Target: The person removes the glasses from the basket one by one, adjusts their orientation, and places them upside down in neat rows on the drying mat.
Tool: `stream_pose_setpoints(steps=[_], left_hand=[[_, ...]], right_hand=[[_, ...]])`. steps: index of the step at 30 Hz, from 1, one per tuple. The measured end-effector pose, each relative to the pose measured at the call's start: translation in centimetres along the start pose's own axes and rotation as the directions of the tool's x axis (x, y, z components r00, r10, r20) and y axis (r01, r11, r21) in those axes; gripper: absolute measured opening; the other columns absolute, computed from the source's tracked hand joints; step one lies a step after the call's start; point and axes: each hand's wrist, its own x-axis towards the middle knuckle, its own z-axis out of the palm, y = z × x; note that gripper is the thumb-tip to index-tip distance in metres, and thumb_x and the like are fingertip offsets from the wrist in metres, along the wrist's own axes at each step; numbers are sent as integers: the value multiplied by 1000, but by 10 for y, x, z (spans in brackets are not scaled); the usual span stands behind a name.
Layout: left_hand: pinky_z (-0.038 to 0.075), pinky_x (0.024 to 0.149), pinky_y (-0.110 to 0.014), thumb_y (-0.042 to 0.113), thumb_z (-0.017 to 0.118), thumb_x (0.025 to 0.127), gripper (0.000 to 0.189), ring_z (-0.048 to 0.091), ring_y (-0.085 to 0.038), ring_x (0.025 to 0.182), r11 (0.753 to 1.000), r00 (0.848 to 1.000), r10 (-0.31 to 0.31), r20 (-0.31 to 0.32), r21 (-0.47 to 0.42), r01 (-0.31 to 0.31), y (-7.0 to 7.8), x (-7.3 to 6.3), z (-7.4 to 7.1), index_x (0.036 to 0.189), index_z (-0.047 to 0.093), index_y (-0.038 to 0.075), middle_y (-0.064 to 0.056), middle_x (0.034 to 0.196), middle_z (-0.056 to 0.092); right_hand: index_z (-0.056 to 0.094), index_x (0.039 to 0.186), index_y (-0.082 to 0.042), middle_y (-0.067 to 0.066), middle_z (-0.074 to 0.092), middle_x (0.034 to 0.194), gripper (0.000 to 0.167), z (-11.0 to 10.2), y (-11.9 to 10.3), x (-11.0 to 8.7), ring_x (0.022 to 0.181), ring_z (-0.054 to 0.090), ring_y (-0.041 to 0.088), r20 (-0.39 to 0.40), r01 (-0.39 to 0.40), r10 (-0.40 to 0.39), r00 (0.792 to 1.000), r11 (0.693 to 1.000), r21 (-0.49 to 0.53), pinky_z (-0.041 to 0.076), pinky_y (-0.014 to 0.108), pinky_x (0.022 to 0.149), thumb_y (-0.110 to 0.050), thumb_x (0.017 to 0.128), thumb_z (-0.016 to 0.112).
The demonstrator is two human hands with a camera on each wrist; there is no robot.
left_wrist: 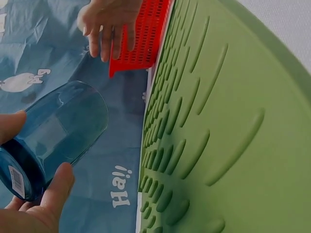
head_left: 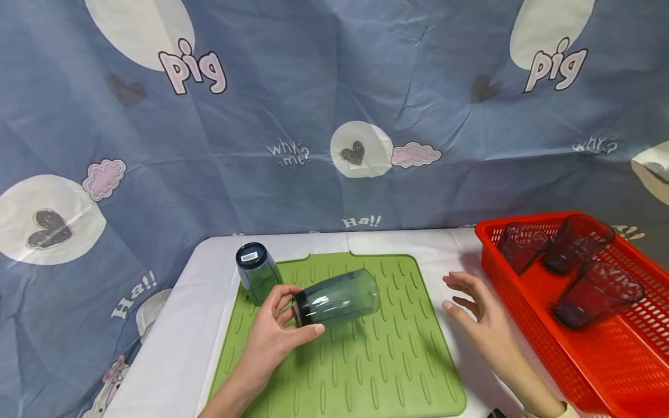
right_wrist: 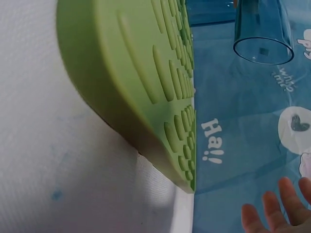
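In the head view, a tinted drinking glass (head_left: pixel 340 299) lies nearly sideways in the air over the green drying mat (head_left: pixel 366 371), its mouth toward the right. My left hand (head_left: pixel 279 325) grips it near the dark base, thumb in front. A barcode sticker shows on that base in the left wrist view. Upside down at the mat's back left corner stands a second glass (head_left: pixel 259 276), close behind my left hand. My right hand (head_left: pixel 481 322) hovers between mat and basket with its fingers loosely bent and nothing in them.
A red plastic basket (head_left: pixel 543 348) stands at the right, with three tinted glasses (head_left: pixel 596 293) leaning inside it. White cloth (head_left: pixel 172 348) covers the table around the mat. Behind the table hangs a blue printed curtain (head_left: pixel 292 191).
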Motion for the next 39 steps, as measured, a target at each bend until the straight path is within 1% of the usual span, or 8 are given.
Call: stream_pose_setpoints(steps=[4, 9, 14, 22, 24, 31, 34, 39], left_hand=[[56, 85, -37, -4, 85, 67, 67, 60, -27, 110, 1000, 1000, 12, -11, 17, -12, 0, 1, -2, 124, 53, 13, -10, 127, 57], [56, 86, -36, -3, 85, 68, 67, 61, -26, 109, 999, 999, 29, -25, 33, -28, 0, 2, -4, 125, 53, 12, -10, 125, 59], [55, 87, -35, 0, 85, 70, 66, 60, -26, 110, 998, 999, 32, -43, 62, -30, -2, 3, -7, 126, 54, 12, -10, 125, 59], [53, 91, -36, 7, 87, 70, 68, 56, -24, 119, 993, 998, 22, -61, 113, -15, -3, 5, -8, 128, 54, 18, -7, 127, 59], [52, 91, -36, 8, 88, 70, 69, 55, -23, 120, 993, 998, 18, -65, 119, -10, -3, 6, -8, 129, 53, 19, -7, 127, 59], [54, 89, -36, 8, 87, 70, 76, 60, -23, 113, 993, 998, 22, -65, 119, -14, -3, 8, -9, 133, 50, 27, -6, 125, 61], [53, 91, -36, 8, 88, 70, 74, 58, -22, 116, 992, 996, 23, -87, 129, -11, -3, 9, -10, 133, 52, 25, -6, 126, 61], [49, 97, -37, 10, 88, 70, 72, 52, -21, 124, 988, 992, 27, -126, 157, -7, -2, 9, -12, 132, 54, 17, -7, 130, 59]], right_hand=[[50, 134, -2, 13, 56, 127, 45, 0, 0, -1, 121, 51, 19, 8, -3, 3, 1000, 1000, 1, 46, 25, 96, 5, 92, 63], [51, 134, -5, 12, 56, 128, 44, 0, 0, -1, 122, 51, 20, 14, -13, 13, 1000, 1000, -1, 46, 25, 97, 4, 93, 63], [51, 135, -6, 11, 56, 130, 44, 1, -1, -2, 122, 50, 20, 23, -30, 30, 999, 1000, 2, 45, 24, 96, 2, 93, 63], [50, 135, -1, 9, 56, 130, 43, 1, -1, -2, 122, 50, 17, 19, -40, 40, 999, 999, -5, 45, 23, 96, 2, 94, 62], [50, 135, -1, 9, 56, 130, 43, 0, -1, -3, 122, 50, 19, 19, -37, 37, 999, 999, -7, 45, 23, 96, 3, 93, 62], [51, 135, -2, 9, 56, 131, 44, 0, 0, -3, 123, 49, 21, 15, -46, 46, 999, 999, -5, 45, 22, 96, 3, 93, 63], [51, 135, -2, 7, 56, 131, 44, 1, 0, -3, 123, 49, 21, 9, -54, 54, 998, 999, -6, 45, 23, 96, 3, 93, 63], [52, 134, -2, 8, 56, 130, 43, 2, 0, -3, 122, 50, 19, 15, -48, 48, 999, 999, -9, 45, 22, 96, 3, 93, 63]])
